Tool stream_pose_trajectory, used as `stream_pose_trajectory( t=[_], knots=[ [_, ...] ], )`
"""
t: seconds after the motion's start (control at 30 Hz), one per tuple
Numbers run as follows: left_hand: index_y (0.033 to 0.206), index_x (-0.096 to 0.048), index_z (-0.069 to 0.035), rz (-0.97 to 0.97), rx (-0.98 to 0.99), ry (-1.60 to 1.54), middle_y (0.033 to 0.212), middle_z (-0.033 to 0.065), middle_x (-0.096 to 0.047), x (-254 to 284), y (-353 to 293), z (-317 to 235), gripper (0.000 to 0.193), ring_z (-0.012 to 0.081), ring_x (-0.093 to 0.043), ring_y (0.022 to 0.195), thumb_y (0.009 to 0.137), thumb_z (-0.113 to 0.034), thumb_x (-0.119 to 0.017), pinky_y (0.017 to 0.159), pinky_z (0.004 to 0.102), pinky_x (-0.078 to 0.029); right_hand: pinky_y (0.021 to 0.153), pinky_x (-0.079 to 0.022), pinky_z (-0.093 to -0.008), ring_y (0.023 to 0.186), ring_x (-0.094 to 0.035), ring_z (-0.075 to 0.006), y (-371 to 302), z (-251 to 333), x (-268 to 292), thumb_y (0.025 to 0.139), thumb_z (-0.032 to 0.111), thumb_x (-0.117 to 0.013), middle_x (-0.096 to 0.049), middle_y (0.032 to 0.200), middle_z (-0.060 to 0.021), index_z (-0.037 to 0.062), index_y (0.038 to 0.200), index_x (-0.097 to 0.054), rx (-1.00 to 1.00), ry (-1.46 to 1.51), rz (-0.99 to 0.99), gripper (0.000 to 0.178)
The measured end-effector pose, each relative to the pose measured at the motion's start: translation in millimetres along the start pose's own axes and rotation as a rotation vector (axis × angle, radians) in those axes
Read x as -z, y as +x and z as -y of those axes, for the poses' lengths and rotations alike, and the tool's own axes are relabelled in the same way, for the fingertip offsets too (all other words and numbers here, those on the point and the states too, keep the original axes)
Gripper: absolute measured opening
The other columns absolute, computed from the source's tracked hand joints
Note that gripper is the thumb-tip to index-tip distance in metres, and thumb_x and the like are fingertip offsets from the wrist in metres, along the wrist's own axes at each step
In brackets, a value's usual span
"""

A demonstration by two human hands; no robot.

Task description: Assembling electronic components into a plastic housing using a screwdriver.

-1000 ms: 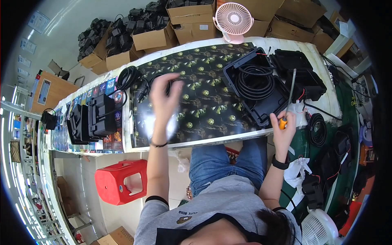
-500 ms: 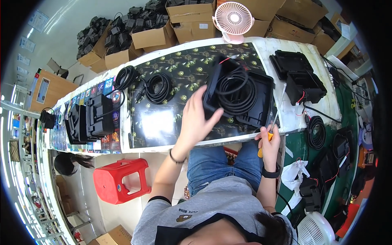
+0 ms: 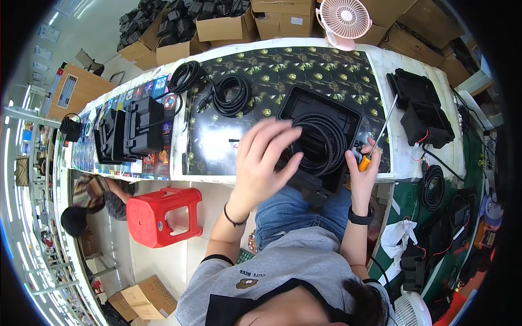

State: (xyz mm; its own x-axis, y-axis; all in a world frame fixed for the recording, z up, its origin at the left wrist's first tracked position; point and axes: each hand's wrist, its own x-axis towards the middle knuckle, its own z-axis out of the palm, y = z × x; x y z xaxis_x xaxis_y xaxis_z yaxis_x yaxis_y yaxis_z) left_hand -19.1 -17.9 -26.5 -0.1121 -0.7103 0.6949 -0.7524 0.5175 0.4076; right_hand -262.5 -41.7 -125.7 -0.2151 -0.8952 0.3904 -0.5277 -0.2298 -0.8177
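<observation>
An open black plastic case lies at the table's front edge, one half tipped toward my lap. A coil of black ribbed cable rests in it. My left hand is at the coil's left side, fingers spread and curved; whether the fingertips touch the cable I cannot tell. To the right of the case my right hand is closed around a screwdriver with an orange handle, its shaft pointing up and away. The right thumb is next to the case's edge.
Two black cable coils lie at the back left. Black cases stand on the left, and another open case is on the right. A pink fan stands at the far edge. A red stool and a crouching person are at lower left.
The case has turned, and its left part now lies toward me. The cable coil has settled lower in it. My left hand has come nearer to me; my right keeps the screwdriver.
</observation>
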Motion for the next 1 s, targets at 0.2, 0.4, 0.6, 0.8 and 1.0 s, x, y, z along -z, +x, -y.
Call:
stream_pose_trajectory(
  t=[0.2, 0.4, 0.6, 0.8, 1.0],
  knots=[
    [0.125, -0.059, -0.005, 0.521, 0.091, -0.183, 0.138, 0.0145, -0.054, -8.0, 25.1, 21.8, 0.047, 0.0373, -0.057, 0.119, 0.083, -0.021, -0.073, 0.100, 0.0424, -0.046, 0.054, -0.046, -0.0211, 0.061, -0.056, -0.0072, -4.8, 15.1, 15.8, 0.093, 0.023, -0.072, -0.058, 0.083, -0.0026, 0.0087, 0.095, -0.046, -0.426, 0.228, 0.338, 0.029],
    [0.103, -0.065, -0.002, 0.234, 0.215, -0.258, 0.113, 0.0120, -0.067, -7.2, 18.2, 17.7, 0.017, 0.0265, -0.069, 0.098, 0.088, 0.004, -0.062, 0.082, 0.0331, -0.055, 0.056, -0.045, -0.0156, 0.072, -0.054, -0.0018, -1.8, 22.4, 12.4, 0.087, 0.011, -0.076, -0.060, 0.098, -0.0012, 0.0148, 0.099, -0.043, -0.572, 0.611, 0.303, 0.036],
    [0.110, -0.052, 0.000, -0.668, 0.557, -0.837, 0.102, 0.0153, -0.066, 11.9, -3.0, 41.3, 0.010, 0.0248, -0.069, 0.098, 0.103, -0.004, -0.048, 0.080, 0.0276, -0.056, 0.070, -0.051, -0.0182, 0.086, -0.063, -0.0075, 11.5, 26.5, 10.1, 0.082, -0.004, -0.074, -0.062, 0.120, -0.0153, 0.0136, 0.102, -0.044, -0.579, 0.749, 0.248, 0.040],
    [0.146, -0.039, -0.005, -0.773, 0.764, -0.443, 0.145, 0.0151, -0.045, 47.2, -56.1, 84.6, 0.046, 0.0330, -0.050, 0.131, 0.101, -0.005, -0.050, 0.102, 0.0409, -0.049, 0.105, -0.045, -0.0368, 0.113, -0.061, -0.0183, 27.0, -4.3, 21.7, 0.081, -0.013, -0.065, -0.059, 0.113, -0.0135, 0.0121, 0.100, -0.043, -0.355, 0.779, 0.139, 0.039],
    [0.134, -0.055, -0.008, -0.185, 0.160, 0.379, 0.132, 0.0146, -0.057, 25.3, -113.7, 67.2, 0.059, 0.0353, -0.055, 0.122, 0.079, 0.005, -0.074, 0.100, 0.0431, -0.046, 0.107, -0.044, -0.0397, 0.115, -0.058, -0.0189, 28.0, -11.7, 24.6, 0.082, -0.010, -0.064, -0.055, 0.111, -0.0099, 0.0119, 0.102, -0.043, -0.327, 0.798, 0.129, 0.037]
  ],
)
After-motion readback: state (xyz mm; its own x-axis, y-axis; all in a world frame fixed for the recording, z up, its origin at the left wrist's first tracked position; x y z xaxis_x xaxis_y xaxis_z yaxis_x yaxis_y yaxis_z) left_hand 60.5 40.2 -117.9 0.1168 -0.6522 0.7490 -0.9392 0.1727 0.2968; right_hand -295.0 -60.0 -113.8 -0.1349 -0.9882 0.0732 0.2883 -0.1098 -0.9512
